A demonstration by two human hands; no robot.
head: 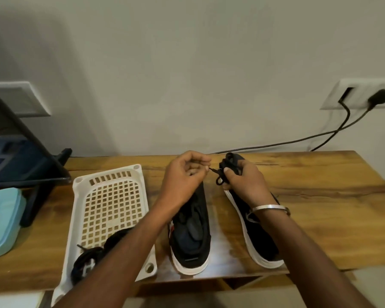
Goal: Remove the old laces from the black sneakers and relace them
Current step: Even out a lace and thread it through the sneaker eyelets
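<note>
Wooden table (309, 196) against a plain wall. White perforated tray (111, 203) at left, a black lace bundle (87, 261) in its near end. Two black sneakers, white soles, side by side mid-table: left shoe (190, 238) flat, right shoe (253, 230) toe tilted up. Right hand (246, 182) grips that toe and a bunch of black lace (223, 172). Left hand (185, 174), fingers curled, pinches the lace tip (210, 168). Silver bangle (269, 207) on right wrist.
</note>
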